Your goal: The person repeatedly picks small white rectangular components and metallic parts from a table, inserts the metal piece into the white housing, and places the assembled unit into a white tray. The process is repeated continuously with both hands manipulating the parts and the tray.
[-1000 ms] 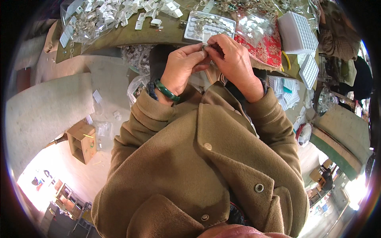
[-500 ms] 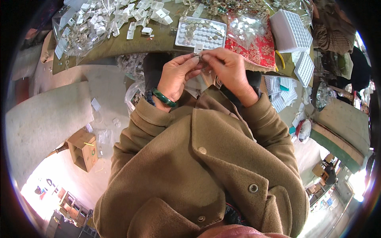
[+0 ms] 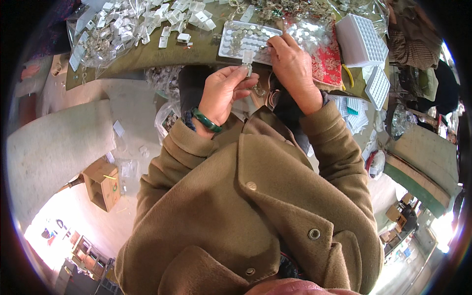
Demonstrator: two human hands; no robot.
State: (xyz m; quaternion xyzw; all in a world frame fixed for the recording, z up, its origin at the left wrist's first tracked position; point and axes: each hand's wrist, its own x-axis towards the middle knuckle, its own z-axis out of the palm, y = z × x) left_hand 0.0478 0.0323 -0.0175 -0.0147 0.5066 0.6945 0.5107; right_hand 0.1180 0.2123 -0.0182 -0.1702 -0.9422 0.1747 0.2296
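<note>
A small white plastic case (image 3: pixel 248 57), its lid flipped up, is pinched between the thumb and fingers of my left hand (image 3: pixel 222 87). A bit of thin, shiny chain (image 3: pixel 259 90) dangles beside those fingers. My right hand (image 3: pixel 294 66) is over the right end of a white tray (image 3: pixel 222 51) with round hollows, several holding small round pieces. Its thumb and fingertips are drawn together in a pinch; what is between them, if anything, is too small to make out.
Loose white cases (image 3: pixel 184 38) and a clear bag (image 3: pixel 105 37) of them cover the table's far left. Right of the tray lie a red patterned cloth (image 3: pixel 328 66) with clear plastic on it, a stack of white trays (image 3: pixel 355 39), a single tray (image 3: pixel 377 87) and a yellow-handled tool (image 3: pixel 348 75).
My right hand has left the case and moved right and away from me to the tray's right end. The case stays in my left hand, now with its lid up.
</note>
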